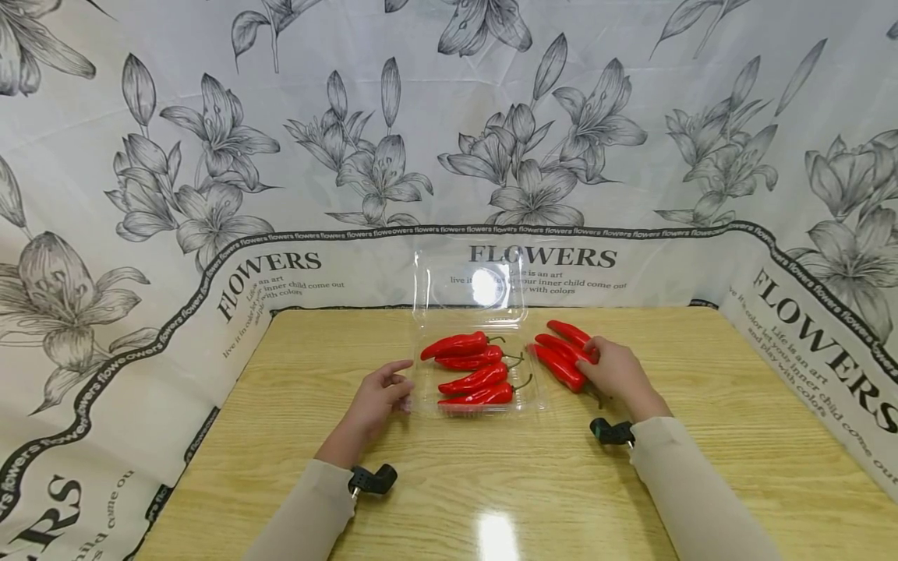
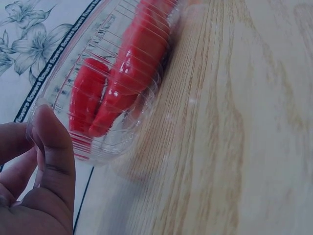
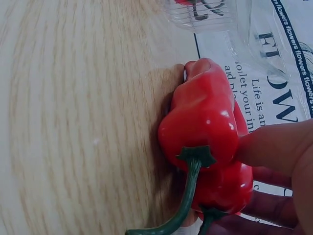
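A clear plastic clamshell box point(image 1: 429, 394) lies on the table with its lid point(image 1: 435, 292) raised at the back. Inside it several red chili peppers point(image 1: 475, 379) lie side by side, green stems to the right. At the box's left side, my left hand point(image 1: 375, 399) pinches the rim between thumb and fingers, as the left wrist view shows. Three more red peppers lie right of the box. My right hand point(image 1: 620, 375) grips a pepper point(image 3: 226, 186) among these, thumb on one side and fingers on the other. The nearest pepper point(image 3: 203, 115) lies beside the thumb.
The wooden table point(image 1: 449, 475) extends in front of the box and to both sides. A flower-printed cloth point(image 1: 379, 269) stands behind the table and along its sides. Each wrist carries a small black camera point(image 1: 612, 432).
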Motion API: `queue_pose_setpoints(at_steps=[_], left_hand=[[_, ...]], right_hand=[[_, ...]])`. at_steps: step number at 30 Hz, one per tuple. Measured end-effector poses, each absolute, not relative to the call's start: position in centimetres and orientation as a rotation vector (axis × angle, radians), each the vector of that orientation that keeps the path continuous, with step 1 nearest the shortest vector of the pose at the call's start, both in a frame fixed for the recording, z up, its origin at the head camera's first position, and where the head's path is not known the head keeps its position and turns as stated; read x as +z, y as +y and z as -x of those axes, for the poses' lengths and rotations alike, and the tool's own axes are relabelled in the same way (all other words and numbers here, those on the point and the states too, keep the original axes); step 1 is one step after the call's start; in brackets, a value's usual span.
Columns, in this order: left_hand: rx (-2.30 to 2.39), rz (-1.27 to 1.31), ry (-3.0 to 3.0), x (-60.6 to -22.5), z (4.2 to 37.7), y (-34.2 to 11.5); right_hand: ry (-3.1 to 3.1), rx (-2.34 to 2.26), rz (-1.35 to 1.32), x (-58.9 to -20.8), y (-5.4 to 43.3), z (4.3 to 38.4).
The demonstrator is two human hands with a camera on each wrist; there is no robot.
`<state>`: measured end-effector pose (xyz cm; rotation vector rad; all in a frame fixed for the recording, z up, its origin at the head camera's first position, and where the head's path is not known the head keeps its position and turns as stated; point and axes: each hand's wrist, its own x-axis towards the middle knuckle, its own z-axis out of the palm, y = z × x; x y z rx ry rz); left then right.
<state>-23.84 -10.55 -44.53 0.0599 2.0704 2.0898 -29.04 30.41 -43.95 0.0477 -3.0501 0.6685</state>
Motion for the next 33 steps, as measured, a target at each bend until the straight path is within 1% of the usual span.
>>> queue_pose_setpoints(at_steps=[6,13,19,24,33], left_hand=[[2.084,-0.063,2.063,-44.7,24.0,-10.6],[2.110,-0.030,2.071,-46.7,25.1,-10.6],[2.133,-0.017,2.075,-47.1,25.3,-10.5],[2.115,-0.006,2.093,-47.0,25.3,-10.5],[2.132,-0.001,2.085,-47.2,25.4,-10.4]], right_hand=[[-3.031,0.666,-0.052,-44.0,30.3,28.9],[-2.989,0.672,-0.114,-43.6,30.1,28.8],[-2.969,0.653,-0.147,-43.2,29.7,28.6],[-2.941,0.641,-0.191,-42.1,28.5,28.6],[-2.871,0.662,-0.354,-40.1,25.4,29.0]])
